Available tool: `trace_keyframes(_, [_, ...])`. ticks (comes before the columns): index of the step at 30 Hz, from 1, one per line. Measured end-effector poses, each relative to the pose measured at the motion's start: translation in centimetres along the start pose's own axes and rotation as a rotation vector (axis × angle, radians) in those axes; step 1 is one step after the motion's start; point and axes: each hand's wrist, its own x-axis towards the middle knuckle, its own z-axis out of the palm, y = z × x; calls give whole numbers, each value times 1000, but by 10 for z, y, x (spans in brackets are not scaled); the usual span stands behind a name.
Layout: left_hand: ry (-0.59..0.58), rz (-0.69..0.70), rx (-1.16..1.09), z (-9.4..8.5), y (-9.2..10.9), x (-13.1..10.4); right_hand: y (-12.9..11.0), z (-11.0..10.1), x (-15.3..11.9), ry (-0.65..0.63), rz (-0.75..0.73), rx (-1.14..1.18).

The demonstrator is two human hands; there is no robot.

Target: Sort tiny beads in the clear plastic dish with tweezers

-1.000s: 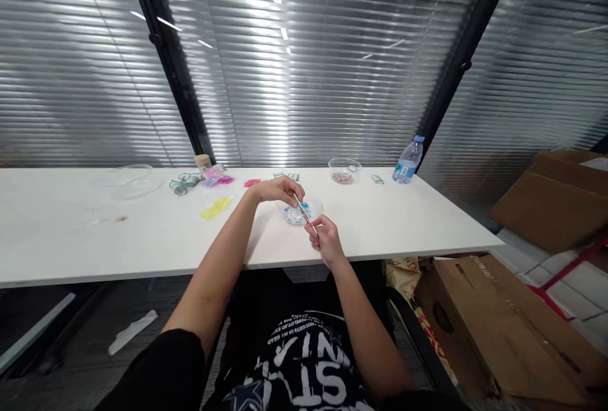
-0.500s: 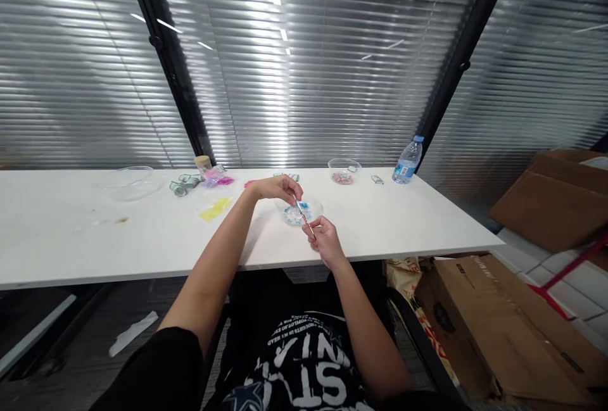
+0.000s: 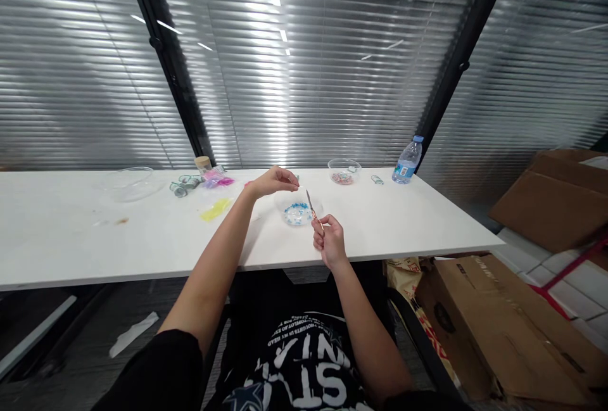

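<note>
In my right hand [image 3: 329,240] is a small pair of scissors [image 3: 312,206] with copper-coloured handles, its blades pointing up and to the left. My left hand [image 3: 277,181] is raised just left of the blade tips, thumb and fingertips pinched together; whatever they hold is too small to make out. Below both hands a clear bowl [image 3: 297,213] with blue and white bits rests on the white table [image 3: 375,228]. Behind and to the right stands another clear bowl [image 3: 344,172] with reddish bits.
A water bottle [image 3: 407,161] stands at the back right, near a small greenish roll [image 3: 377,180]. Left of my left hand lie a yellow packet [image 3: 216,209], pink packets [image 3: 217,177], rolls [image 3: 184,185], a cork-topped jar [image 3: 203,163] and a large clear dish [image 3: 130,184].
My left hand has moved up and slightly left, off the scissors' tip. My right hand has shifted a little right with the scissors, so the bowl of blue bits shows more fully.
</note>
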Motion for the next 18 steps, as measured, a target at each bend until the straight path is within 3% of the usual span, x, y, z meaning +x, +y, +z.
trace_keyframes(9, [159, 27, -64, 13, -14, -2, -3, 1, -1, 45, -24, 76])
trace_keyframes(18, [201, 62, -39, 20, -13, -3, -1, 0, 1, 57, -39, 83])
